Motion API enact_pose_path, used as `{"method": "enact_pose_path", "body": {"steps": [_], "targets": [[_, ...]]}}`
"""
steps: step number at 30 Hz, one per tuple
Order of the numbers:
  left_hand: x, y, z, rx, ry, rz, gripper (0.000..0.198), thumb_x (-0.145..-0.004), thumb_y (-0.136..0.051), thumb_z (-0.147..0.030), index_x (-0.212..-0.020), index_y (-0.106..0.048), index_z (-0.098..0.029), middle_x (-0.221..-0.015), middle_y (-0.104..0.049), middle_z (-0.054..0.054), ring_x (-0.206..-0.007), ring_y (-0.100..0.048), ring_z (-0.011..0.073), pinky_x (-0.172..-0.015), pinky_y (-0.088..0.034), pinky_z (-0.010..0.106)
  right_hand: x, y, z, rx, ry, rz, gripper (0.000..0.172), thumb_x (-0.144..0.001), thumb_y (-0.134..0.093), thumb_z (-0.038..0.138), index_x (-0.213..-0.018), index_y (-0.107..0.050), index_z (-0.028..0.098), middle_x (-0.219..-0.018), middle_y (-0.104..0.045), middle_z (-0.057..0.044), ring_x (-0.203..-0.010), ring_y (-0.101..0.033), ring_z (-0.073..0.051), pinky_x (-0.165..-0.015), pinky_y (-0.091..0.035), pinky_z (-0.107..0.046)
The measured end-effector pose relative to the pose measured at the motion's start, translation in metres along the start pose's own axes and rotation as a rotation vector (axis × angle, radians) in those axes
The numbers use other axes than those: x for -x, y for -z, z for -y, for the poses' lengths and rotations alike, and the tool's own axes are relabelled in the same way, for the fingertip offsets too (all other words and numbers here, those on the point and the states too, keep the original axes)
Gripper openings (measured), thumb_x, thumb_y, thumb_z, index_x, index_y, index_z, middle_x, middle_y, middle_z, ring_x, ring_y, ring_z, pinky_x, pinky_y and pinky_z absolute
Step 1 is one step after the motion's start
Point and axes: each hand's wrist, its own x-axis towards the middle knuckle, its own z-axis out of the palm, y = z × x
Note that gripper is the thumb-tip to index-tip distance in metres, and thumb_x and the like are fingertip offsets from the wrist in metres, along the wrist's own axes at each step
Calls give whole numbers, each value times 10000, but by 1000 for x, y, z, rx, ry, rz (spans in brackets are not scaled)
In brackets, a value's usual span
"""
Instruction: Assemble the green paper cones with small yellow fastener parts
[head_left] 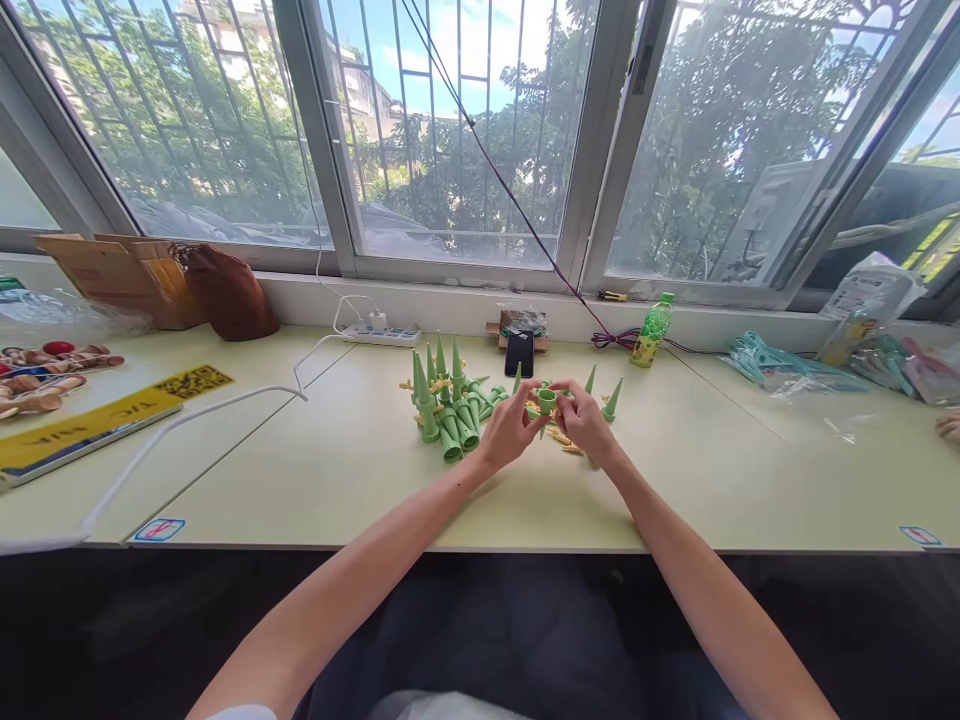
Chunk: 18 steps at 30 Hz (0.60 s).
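Note:
A hollow green plastic cone (547, 402) is held between both hands, its round open end turned up toward me and its point downward. My left hand (511, 430) closes on its left side with thumb and fingers. My right hand (586, 422) pinches its right side at the rim; whether a small part is also in those fingers I cannot make out. Left of my hands is a cluster of green cones (461, 405), some upright, others lying, several with yellow pieces. Small yellow pieces (566, 440) lie under my right hand. More green cones (612, 402) stand just beyond it.
A black phone (519, 354) leans on a small box behind the cones. A power strip (382, 333) with a white cable (225, 400) lies left; a green bottle (652, 332) stands right. Wooden toys (52, 375) and a yellow-topped board (112, 420) are far left, bagged items (787, 362) far right.

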Motion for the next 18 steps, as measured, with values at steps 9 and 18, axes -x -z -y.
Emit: {"method": "enact_pose_path", "body": {"steps": [9,18], "targets": [[0,2,-9,70,78,-4,346,-869,-591,-350,-1187,-506,-245,-1014,-657,32,-495,-488,54,-534,-398,183,-1,-1,1,-156,-65,28,299,-906,-464,482,-1028,-517,214,-470,-401,78,-374,-337,-110,-375,-271,-230],[-7,0,-12,454,346,-21,426,-887,-489,-596,-1045,-488,-200,-673,-618,-10,-399,-512,90,-380,-367,189,0,0,2,-66,0,-69,353,-926,-444,523,-1029,-536,198,-520,-480,52,-406,-387,-109,-422,-321,-233]]}}
